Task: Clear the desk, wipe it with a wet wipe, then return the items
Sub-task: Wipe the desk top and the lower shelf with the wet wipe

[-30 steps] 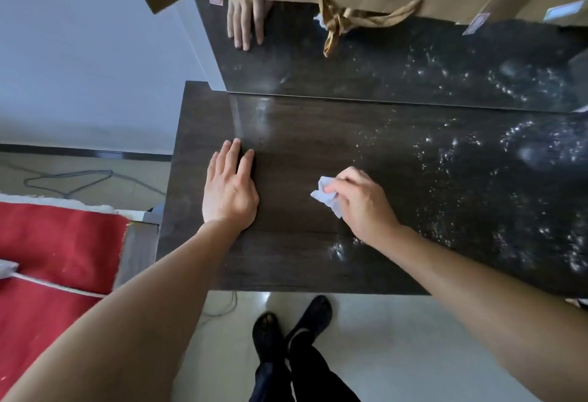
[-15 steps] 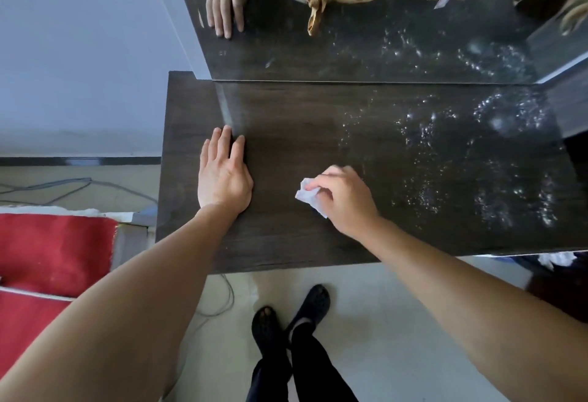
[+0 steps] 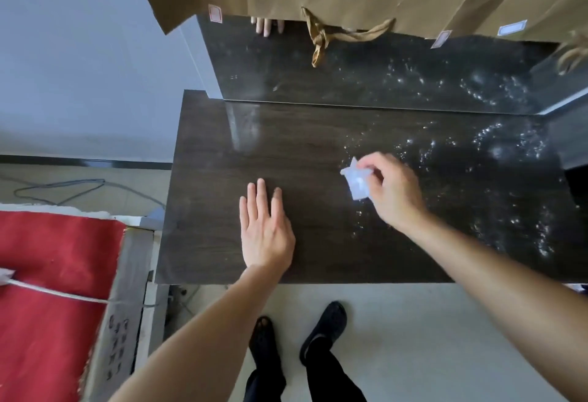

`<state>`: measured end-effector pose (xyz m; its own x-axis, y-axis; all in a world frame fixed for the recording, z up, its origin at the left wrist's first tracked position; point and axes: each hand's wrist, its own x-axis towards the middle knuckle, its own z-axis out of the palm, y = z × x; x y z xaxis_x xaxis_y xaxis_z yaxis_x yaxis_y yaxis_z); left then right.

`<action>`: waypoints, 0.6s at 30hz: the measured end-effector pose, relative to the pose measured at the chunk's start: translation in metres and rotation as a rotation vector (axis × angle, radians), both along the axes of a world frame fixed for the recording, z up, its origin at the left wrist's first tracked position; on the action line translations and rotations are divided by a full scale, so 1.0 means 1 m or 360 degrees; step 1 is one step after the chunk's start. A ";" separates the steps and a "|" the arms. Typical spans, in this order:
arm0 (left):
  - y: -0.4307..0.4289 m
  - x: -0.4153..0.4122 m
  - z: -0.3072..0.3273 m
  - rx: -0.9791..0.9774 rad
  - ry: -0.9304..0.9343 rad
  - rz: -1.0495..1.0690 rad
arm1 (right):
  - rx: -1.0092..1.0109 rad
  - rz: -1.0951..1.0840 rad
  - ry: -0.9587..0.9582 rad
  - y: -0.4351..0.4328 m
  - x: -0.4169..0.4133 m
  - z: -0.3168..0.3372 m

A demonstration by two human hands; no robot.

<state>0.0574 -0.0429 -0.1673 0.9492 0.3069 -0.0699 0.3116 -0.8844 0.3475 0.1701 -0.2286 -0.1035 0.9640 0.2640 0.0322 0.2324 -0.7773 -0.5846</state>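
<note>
My right hand has carried the wet wipe up and rightward across the worktop, grip pinched on it, toward the speckled patch that probably wants wiping next. My left hand stays flat, fingers spread, bracing.

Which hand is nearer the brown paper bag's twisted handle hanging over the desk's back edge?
Right. The right hand, pinching the crumpled white wet wipe, sits below the twisted paper handle and slightly right. The left hand lies flat on the dark wooden desk, farther toward the front edge.
</note>
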 end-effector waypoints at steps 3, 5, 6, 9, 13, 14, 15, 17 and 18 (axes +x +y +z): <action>-0.004 -0.003 -0.004 0.0098 0.0041 0.0000 | -0.0104 -0.0353 -0.0188 0.004 0.089 -0.011; -0.006 -0.002 -0.006 0.0139 0.0040 0.0031 | -0.0158 -0.0608 -0.0130 0.006 0.127 -0.032; -0.006 -0.001 -0.008 0.0161 0.0032 0.0043 | -0.0158 -0.0729 -0.0067 0.008 0.138 -0.044; -0.009 0.000 -0.010 0.0216 0.0029 0.0050 | -0.0085 -0.0719 -0.0050 0.023 0.137 -0.070; -0.010 0.003 -0.007 0.0246 0.0030 0.0063 | -0.0077 0.0134 -0.0354 0.043 0.110 -0.076; -0.010 0.004 -0.006 0.0246 0.0028 0.0069 | -0.0096 0.0245 -0.0350 0.040 0.110 -0.074; -0.011 0.004 -0.005 0.0247 0.0020 0.0078 | -0.0108 0.0263 -0.0323 0.033 0.112 -0.071; -0.012 0.006 -0.003 0.0252 0.0007 0.0102 | -0.0142 0.0189 -0.0263 0.018 0.110 -0.064; -0.012 0.007 -0.003 0.0254 0.0010 0.0105 | -0.0163 0.0227 -0.0214 0.009 0.101 -0.061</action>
<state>0.0639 -0.0551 -0.1700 0.9264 0.3760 -0.0210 0.3723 -0.9059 0.2019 0.2711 -0.2198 -0.1642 0.9055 0.4059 0.1242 0.4149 -0.7848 -0.4605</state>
